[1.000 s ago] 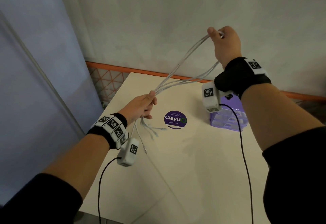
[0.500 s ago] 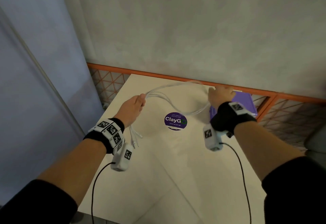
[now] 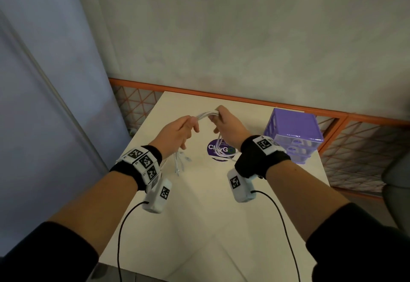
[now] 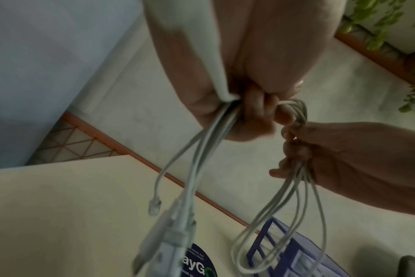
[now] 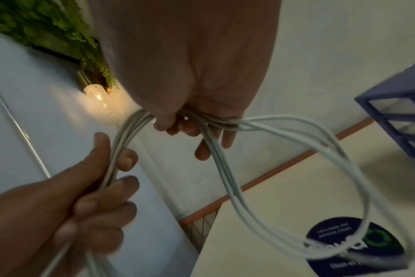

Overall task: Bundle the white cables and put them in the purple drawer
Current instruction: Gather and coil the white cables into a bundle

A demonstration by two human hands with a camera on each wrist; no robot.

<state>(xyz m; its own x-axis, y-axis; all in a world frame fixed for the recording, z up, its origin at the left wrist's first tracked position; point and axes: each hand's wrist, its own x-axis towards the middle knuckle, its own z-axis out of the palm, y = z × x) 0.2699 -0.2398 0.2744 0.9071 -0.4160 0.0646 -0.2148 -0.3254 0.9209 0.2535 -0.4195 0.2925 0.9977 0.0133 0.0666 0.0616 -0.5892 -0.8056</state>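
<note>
Cables [image 3: 205,114] span both hands above the table's [image 3: 199,204] middle; left hand [image 3: 177,134] clenches plug ends, right hand [image 3: 228,129] grasps a loop. Advice: pass the loop leftward, keeping strands together; drawer [image 3: 292,139] waits at three o'clock.

On the pale table [image 3: 199,193] a round dark purple sticker [image 3: 218,150] is seen, on which the white letters "Cl" and "yG" of a brand word can be read in the head view, the rest being covered by the white cables [image 3: 221,148] and the right hand [image 3: 228,128]. In the left wrist view the letters "ayG" are made out on the same sticker [image 4: 197,266], beside a green ring. The smaller lines of print on it [image 5: 332,234] are too blurred to be read. Black-and-white square code markers [image 3: 145,161] are borne on both wrist bands; no letters can be read on them with certainty.
</note>
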